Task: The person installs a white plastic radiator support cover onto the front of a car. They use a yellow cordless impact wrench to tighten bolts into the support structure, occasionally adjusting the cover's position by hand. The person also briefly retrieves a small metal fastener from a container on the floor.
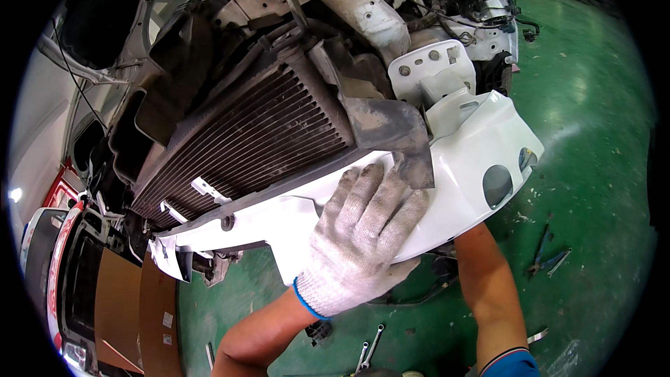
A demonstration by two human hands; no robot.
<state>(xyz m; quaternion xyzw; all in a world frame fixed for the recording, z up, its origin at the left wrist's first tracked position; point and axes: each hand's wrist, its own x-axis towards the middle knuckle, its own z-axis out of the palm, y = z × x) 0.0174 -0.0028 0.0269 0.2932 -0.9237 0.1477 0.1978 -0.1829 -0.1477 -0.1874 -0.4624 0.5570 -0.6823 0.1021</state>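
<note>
My left hand (pixel 366 227), in a white knit glove with a blue cuff, lies flat on a glossy white bumper beam (pixel 457 185), its fingers stretched out. The fingertips reach the lower end of a dark, worn plastic flap (pixel 394 129). Under the beam's right part goes my bare right forearm (pixel 492 283). The panel hides that hand, so its fingers cannot be seen. Behind the beam stands a finned radiator (pixel 262 136). Just above the beam's right end is a white bracket (pixel 433 73) with bolts.
Pliers (pixel 537 251) and a small wrench (pixel 560 262) lie on the green floor (pixel 586 132) at right. More wrenches (pixel 373 345) are near the lower edge. A brown cardboard sheet (pixel 118 300) stands at left, beside a vehicle part (pixel 77 279). Loose wiring (pixel 481 0) hangs at the top right.
</note>
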